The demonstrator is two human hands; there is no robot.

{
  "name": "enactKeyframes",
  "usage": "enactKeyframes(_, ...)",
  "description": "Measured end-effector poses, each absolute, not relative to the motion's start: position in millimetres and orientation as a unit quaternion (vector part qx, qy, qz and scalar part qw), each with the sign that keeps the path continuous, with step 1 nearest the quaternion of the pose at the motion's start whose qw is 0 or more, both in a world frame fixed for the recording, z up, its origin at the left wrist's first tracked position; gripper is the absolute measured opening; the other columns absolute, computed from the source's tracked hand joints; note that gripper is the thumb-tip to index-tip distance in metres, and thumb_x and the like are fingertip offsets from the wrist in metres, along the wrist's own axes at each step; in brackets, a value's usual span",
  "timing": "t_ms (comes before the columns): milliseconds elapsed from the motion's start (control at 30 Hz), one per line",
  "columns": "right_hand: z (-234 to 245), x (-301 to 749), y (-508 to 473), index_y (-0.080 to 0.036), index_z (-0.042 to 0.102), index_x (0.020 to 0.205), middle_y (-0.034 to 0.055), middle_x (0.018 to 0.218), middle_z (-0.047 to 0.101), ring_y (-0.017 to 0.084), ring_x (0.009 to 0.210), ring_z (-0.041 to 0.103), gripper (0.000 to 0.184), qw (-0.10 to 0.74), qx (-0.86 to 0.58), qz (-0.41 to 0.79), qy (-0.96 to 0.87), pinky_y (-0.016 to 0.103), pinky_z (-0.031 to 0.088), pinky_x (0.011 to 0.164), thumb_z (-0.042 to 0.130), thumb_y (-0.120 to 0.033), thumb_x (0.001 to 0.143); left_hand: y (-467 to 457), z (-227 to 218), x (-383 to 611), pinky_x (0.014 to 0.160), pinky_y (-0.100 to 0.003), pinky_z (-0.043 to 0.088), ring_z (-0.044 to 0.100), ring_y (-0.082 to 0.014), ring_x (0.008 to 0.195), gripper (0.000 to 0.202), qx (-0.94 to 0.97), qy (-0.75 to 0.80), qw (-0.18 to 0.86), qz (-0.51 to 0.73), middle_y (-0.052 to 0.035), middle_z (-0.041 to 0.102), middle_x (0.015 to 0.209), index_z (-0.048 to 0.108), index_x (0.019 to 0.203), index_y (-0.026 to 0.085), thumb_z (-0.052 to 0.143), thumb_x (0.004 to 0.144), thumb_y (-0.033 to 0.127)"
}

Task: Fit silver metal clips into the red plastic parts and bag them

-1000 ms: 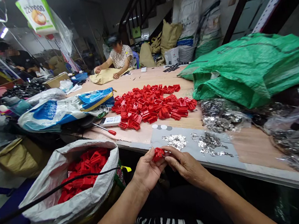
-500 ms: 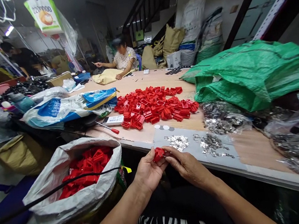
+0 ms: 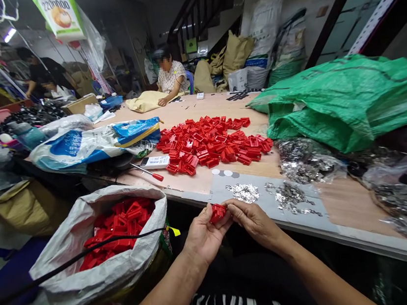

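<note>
Both hands are meeting at the table's near edge: the left hand point(image 3: 203, 236) and the right hand point(image 3: 253, 221) are pinching one small red plastic piece point(image 3: 217, 213) between their fingertips. Just beyond the grip, loose metal bits point(image 3: 244, 192) are lying on a grey sheet point(image 3: 269, 205). Left of it, a white sack point(image 3: 103, 278) is holding more red pieces; farther beyond, a red pile point(image 3: 210, 144) is covering the table point(image 3: 343, 199).

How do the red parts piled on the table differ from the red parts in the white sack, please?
The table pile is spread low and wide on the bare wooden table; the sack parts are heaped deep inside a white sack that stands lower, beside the table edge. The table pile lies fully open; the sack parts are partly hidden by the sack's rim and crossed by a black cable. Both look like the same red plastic pieces.
</note>
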State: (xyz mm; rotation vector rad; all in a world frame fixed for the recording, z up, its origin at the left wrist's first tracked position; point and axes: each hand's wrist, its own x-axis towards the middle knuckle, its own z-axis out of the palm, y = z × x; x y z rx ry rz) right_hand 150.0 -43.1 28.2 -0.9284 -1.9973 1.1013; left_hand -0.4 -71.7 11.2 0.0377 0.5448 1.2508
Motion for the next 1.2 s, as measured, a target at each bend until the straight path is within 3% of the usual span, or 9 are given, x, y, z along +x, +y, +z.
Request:
enactKeyframes(133, 26, 140, -46, -0.022, 0.057, 0.102, -0.0019, 0.077, 0.059, 0.015, 0.068, 0.053, 0.018, 0.318, -0.373, 0.433, -0.757, 0.024, 0.042, 0.065, 0.056, -0.036, 0.091, -72, 3, -4, 0.076, -0.028, 0.053, 0.066, -0.0132, 0.074, 0.008, 0.027, 0.250, 0.766, 0.591, -0.0037, 0.068, 0.080, 0.061, 0.082, 0.014, 0.060, 0.085, 0.021)
enactKeyframes(267, 29, 126, -43, -0.021, 0.055, 0.092, -0.0053, 0.065, 0.050, 0.012, 0.056, 0.043, 0.016, 0.315, -0.375, 0.434, -0.756, 0.022, 0.034, 0.053, 0.061, -0.034, 0.087, -76, 3, -10, 0.078, -0.029, 0.052, 0.066, -0.0133, 0.078, 0.012, 0.001, 0.228, 0.776, 0.588, -0.0029, 0.069, 0.085, 0.062, 0.086, 0.015, 0.063, 0.084, 0.027)
enactKeyframes(567, 29, 92, -32, -0.023, 0.050, 0.104, -0.0074, 0.063, 0.044, 0.012, 0.056, 0.040, 0.025, 0.361, -0.341, 0.452, -0.741, 0.022, 0.034, 0.054, 0.062, -0.029, 0.084, -75, 1, -31, 0.081, -0.030, 0.053, 0.067, -0.0134, 0.082, 0.013, -0.016, 0.211, 0.735, 0.644, -0.0050, 0.071, 0.091, 0.065, 0.089, 0.015, 0.064, 0.083, 0.027)
enactKeyframes(767, 19, 86, -31, -0.023, 0.048, 0.091, -0.0082, 0.060, 0.039, 0.012, 0.053, 0.037, 0.016, 0.392, -0.355, 0.447, -0.721, 0.023, 0.030, 0.051, 0.061, -0.027, 0.082, -73, -2, -30, 0.077, -0.028, 0.054, 0.068, -0.0138, 0.079, 0.012, -0.027, 0.235, 0.717, 0.656, -0.0063, 0.072, 0.088, 0.067, 0.087, 0.015, 0.061, 0.085, 0.025)
enactKeyframes(1000, 14, 87, -27, -0.022, 0.047, 0.078, -0.0056, 0.064, 0.042, 0.013, 0.058, 0.039, 0.015, 0.399, -0.348, 0.456, -0.715, 0.023, 0.033, 0.054, 0.061, -0.025, 0.079, -70, -12, -27, 0.079, -0.032, 0.054, 0.068, -0.0165, 0.080, 0.011, -0.061, 0.242, 0.712, 0.657, -0.0067, 0.073, 0.088, 0.067, 0.083, 0.016, 0.058, 0.086, 0.021)
enactKeyframes(1200, 8, 86, -24, -0.022, 0.049, 0.087, -0.0012, 0.082, 0.052, 0.013, 0.063, 0.046, 0.018, 0.394, -0.335, 0.478, -0.710, 0.023, 0.037, 0.056, 0.063, -0.028, 0.078, -70, -20, -29, 0.080, -0.033, 0.053, 0.069, -0.0181, 0.083, 0.008, -0.049, 0.236, 0.721, 0.650, -0.0068, 0.072, 0.088, 0.067, 0.084, 0.018, 0.063, 0.083, 0.024)
